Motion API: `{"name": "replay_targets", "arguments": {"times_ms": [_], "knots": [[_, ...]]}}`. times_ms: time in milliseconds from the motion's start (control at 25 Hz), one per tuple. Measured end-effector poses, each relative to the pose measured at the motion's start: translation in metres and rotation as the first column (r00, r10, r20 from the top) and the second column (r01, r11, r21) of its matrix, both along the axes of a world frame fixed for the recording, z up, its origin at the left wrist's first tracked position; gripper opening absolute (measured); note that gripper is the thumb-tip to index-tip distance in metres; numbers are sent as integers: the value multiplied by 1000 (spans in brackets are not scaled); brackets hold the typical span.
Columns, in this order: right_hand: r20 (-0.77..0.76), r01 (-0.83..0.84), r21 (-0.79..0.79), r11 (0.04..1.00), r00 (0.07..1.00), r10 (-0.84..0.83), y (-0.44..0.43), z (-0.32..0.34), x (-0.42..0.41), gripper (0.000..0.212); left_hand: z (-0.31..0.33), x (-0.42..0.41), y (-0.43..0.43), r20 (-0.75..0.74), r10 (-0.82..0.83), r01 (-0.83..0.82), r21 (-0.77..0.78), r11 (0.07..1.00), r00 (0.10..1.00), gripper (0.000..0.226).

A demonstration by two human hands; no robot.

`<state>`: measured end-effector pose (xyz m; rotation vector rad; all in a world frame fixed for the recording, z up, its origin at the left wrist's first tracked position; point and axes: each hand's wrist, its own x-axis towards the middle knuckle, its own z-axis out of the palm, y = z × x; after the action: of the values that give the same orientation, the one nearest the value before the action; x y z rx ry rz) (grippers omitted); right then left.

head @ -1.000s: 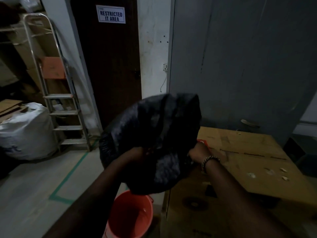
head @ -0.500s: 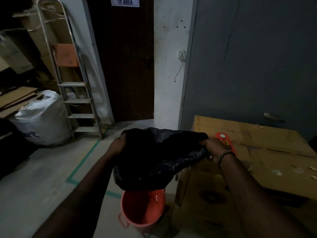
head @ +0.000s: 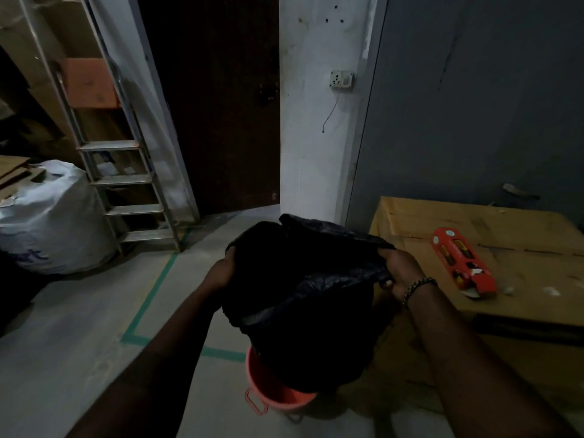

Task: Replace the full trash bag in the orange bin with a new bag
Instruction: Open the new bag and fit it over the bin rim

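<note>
A black trash bag (head: pixel 303 289) hangs spread between both hands, its mouth pulled wide. My left hand (head: pixel 221 270) grips the bag's left rim and my right hand (head: pixel 399 273), with a bead bracelet at the wrist, grips the right rim. The bag's bottom dips over the orange bin (head: pixel 268 387), which stands on the floor directly below. Only the bin's near-left rim and a side handle show; the bag hides the rest.
A large cardboard box (head: pixel 521 279) stands right of the bin, with a red carton (head: pixel 463 263) on top. A metal stepladder (head: pixel 126 178) and a stuffed white sack (head: pixel 50 222) sit at left. Green tape (head: pixel 151 295) marks the floor. A dark door is ahead.
The bag came down from chest height and was spread open between my hands, and now sits low over the bin. The view tilted downward and closer.
</note>
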<state>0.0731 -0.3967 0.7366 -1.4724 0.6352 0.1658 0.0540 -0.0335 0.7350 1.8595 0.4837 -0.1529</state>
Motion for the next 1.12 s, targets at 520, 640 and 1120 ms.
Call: {"name": "replay_targets", "arguments": {"times_ms": [520, 640, 1120], "knots": [[-7, 235, 178, 955, 971, -238, 83, -31, 1, 21, -40, 18, 56, -119, 18, -58, -339, 939, 993, 77], [1, 234, 200, 951, 971, -239, 83, -35, 5, 25, -49, 20, 56, -135, 31, -76, -339, 938, 990, 80], [-139, 266, 253, 930, 962, -237, 35, -88, 17, 32, -79, 4, 19, -225, 119, -176, -254, 951, 967, 84]]}}
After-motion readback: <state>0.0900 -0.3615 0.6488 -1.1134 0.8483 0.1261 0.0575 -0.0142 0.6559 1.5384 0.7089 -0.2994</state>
